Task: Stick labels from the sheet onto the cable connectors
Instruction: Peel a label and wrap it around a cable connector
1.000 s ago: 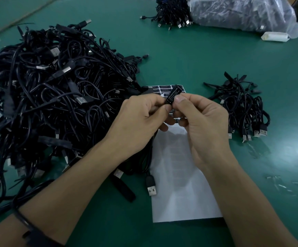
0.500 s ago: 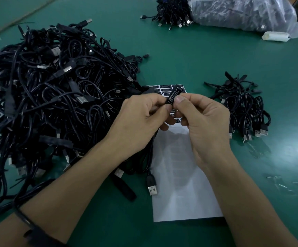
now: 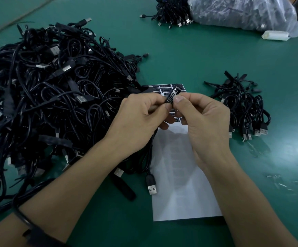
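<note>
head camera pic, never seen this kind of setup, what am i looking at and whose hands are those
There is no machine here. The picture comes from a camera worn on a person's head, looking forward and down, so the two bare arms belong to the wearer.

The left hand and right hand meet in the middle, pinching a small black connector with white print on it between their fingertips.

Under the hands, on the green table, lies a white label sheet; black labels remain only at its far end. On the left is a large pile of black cables, on the right a small bunch of cables. At the far edge are another bundle, a plastic bag and a small white object.
</note>
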